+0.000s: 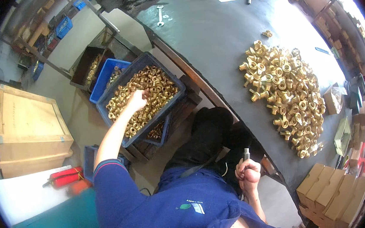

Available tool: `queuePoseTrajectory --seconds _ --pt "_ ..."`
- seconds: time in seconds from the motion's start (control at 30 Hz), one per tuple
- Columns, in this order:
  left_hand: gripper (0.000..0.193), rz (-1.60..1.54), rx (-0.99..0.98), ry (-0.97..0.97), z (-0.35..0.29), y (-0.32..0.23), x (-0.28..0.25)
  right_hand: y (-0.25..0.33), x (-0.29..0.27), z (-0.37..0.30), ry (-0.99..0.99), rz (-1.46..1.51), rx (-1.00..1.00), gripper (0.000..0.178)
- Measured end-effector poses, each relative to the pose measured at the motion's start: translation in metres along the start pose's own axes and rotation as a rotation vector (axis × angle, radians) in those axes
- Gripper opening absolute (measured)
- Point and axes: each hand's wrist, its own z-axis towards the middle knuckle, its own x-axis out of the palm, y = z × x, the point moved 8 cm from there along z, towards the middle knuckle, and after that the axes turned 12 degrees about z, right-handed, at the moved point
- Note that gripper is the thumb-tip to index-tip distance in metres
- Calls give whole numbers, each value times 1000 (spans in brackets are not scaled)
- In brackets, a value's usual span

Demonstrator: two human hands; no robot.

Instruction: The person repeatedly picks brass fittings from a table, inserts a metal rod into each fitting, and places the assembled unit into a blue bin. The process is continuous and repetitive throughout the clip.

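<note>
My left hand [137, 100] reaches down into a dark plastic crate [174, 81], its fingers curled among many brass fittings [158, 83]. Whatever those fingertips hold is hidden. Close to my lap, beside the workbench edge, my right hand [249, 171] is closed around a grey metal tool [246, 153]; its short, straight end sticks up above the fist. On the dark bench top [210, 29] to the right lies a large heap of brass fittings [287, 92], several with ring-shaped openings. A single brass fitting [267, 33] lies apart beyond the heap.
A blue crate [101, 80] and a dark bin [77, 75] stand beyond the crate. An open-end wrench [160, 16] lies on the bench. Cardboard boxes [328, 188] are stacked at near right. A wooden crate [31, 123] and a red cylinder [65, 177] are at left.
</note>
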Motion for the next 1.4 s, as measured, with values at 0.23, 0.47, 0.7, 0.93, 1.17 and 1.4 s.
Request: queuePoseTrajectory --seconds 0.23,0.47,0.7,0.93,1.17,1.4 --pt "18 369 -178 -76 25 6 44 -9 15 5 10 -44 0 11" --pt "12 302 -76 -260 34 -8 70 -17 -8 -9 -120 -9 32 14" --pt "16 398 -44 -283 45 -14 60 -14 -14 -13 -164 23 43 13" --pt "23 346 -69 -115 36 -18 38 -16 -13 -17 -174 -6 92 15" --pt "15 -1041 319 267 -57 -130 -16 -8 24 1 214 -778 -52 13" --pt "12 -1068 540 828 -168 -265 13 -1 58 6 403 -969 -96 9"
